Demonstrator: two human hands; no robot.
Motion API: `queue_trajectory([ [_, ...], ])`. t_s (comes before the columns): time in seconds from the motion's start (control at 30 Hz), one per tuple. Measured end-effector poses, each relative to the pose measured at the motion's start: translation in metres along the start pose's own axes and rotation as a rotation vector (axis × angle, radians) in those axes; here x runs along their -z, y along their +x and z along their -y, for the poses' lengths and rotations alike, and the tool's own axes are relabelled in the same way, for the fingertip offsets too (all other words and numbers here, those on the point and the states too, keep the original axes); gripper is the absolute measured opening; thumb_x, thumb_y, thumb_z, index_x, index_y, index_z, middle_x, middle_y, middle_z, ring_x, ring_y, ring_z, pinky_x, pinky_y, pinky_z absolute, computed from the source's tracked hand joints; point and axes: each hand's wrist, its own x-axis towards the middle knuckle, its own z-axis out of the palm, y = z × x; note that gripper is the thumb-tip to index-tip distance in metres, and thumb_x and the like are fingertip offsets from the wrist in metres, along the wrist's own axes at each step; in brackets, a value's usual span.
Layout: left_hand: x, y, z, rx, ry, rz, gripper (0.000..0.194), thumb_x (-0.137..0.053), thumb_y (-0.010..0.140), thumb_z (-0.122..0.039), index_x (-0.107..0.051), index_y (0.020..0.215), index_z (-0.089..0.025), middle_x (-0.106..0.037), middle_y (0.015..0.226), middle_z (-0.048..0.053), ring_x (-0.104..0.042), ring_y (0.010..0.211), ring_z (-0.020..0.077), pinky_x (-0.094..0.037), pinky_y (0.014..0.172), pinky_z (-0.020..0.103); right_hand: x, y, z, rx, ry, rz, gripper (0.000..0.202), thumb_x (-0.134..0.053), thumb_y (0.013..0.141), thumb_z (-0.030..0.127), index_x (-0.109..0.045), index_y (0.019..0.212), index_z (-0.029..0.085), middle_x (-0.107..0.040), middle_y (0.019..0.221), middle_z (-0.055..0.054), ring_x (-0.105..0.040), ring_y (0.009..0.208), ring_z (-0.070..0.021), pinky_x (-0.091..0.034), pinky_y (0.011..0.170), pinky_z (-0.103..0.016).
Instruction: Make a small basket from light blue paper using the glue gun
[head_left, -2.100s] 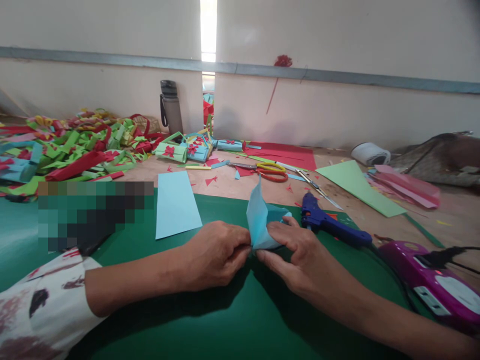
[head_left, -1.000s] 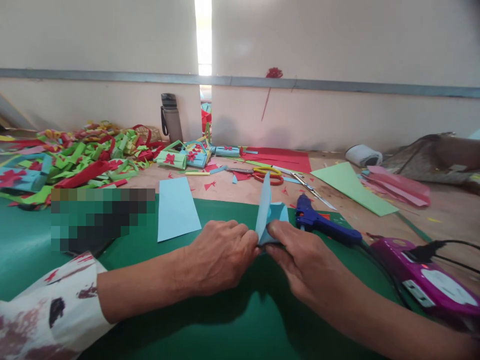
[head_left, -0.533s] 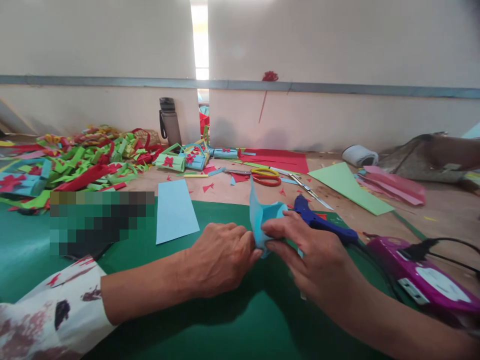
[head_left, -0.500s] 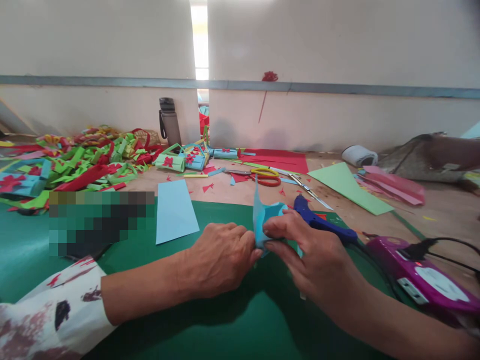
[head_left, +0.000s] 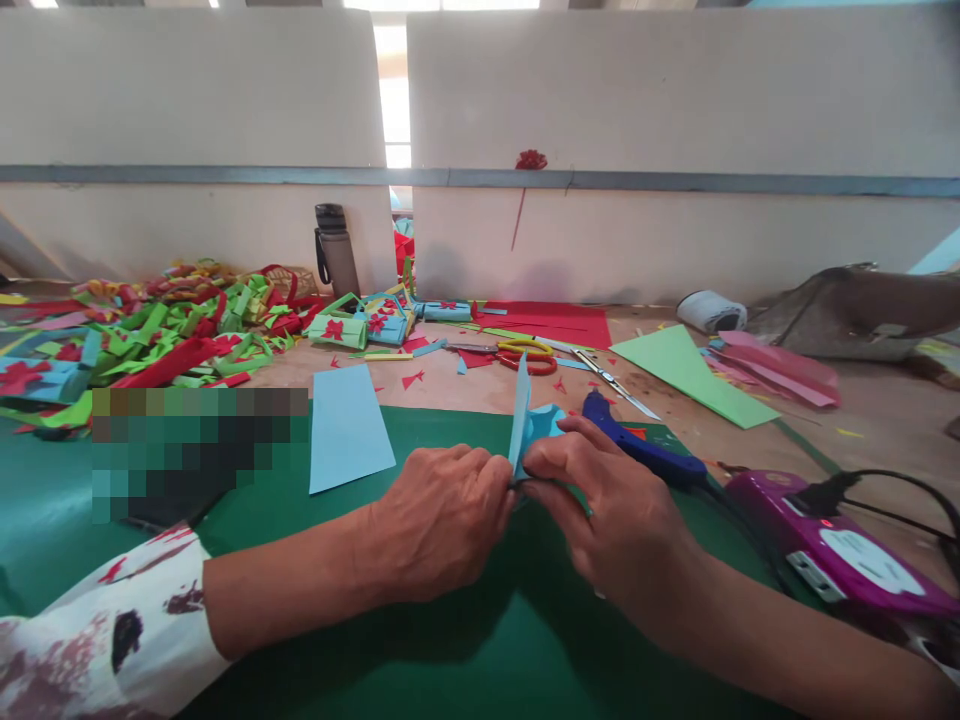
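A folded piece of light-blue paper [head_left: 520,415] stands up between my two hands above the green mat [head_left: 360,650]. My left hand [head_left: 457,520] is closed, pinching its lower left edge. From the other side my right hand [head_left: 607,490] grips it between thumb and fingers. Part of the paper behind my right fingers is bent into a rounded, open shape. A flat light-blue paper sheet [head_left: 349,430] lies on the mat beyond my left hand. Just past my right hand rests a blue glue gun [head_left: 645,445].
Scissors [head_left: 525,355], a utility knife [head_left: 615,382] and green paper [head_left: 694,380] lie farther back. A purple power strip [head_left: 840,550] with a black plug sits at right. Paper baskets and strips [head_left: 187,330] heap at left near a bottle [head_left: 336,250].
The upright blue flap has shifted slightly right, and my hands sit closer together around it. The whole view has tilted up a little.
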Motion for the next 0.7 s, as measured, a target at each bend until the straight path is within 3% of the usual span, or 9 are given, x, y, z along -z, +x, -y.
queue_trajectory([
  [0.3, -0.001, 0.003, 0.001, 0.005, 0.019, 0.037, 0.023, -0.026, 0.091, -0.021, -0.044, 0.078, -0.018, -0.058, 0.068, 0.003, -0.052, 0.056, 0.0184, -0.043, 0.053, 0.032, -0.006, -0.006, -0.003, 0.085, -0.016, -0.009, 0.025, -0.042, 0.080, -0.003, -0.053, 0.094, 0.016, -0.063, 0.073, 0.002, -0.057, 0.063, -0.0095, -0.032, 0.100, -0.041],
  [0.5, -0.001, 0.003, 0.004, -0.065, 0.087, 0.045, 0.013, -0.039, 0.079, -0.012, -0.044, 0.069, -0.019, -0.056, 0.062, 0.003, -0.051, 0.053, 0.0182, -0.033, 0.042, 0.027, 0.003, -0.004, -0.004, 0.225, -0.123, 0.082, 0.045, -0.038, 0.084, -0.002, -0.045, 0.126, 0.012, -0.062, 0.068, 0.001, -0.055, 0.060, -0.0125, -0.035, 0.095, -0.050],
  [0.7, 0.005, 0.004, 0.003, -0.083, 0.119, -0.003, 0.014, -0.039, 0.080, -0.013, -0.047, 0.070, -0.019, -0.056, 0.062, 0.002, -0.051, 0.052, 0.0179, -0.034, 0.044, 0.029, 0.015, 0.000, -0.001, 0.274, -0.234, 0.131, 0.041, -0.039, 0.084, 0.001, -0.050, 0.123, 0.011, -0.065, 0.070, -0.002, -0.058, 0.062, -0.0150, -0.037, 0.091, -0.050],
])
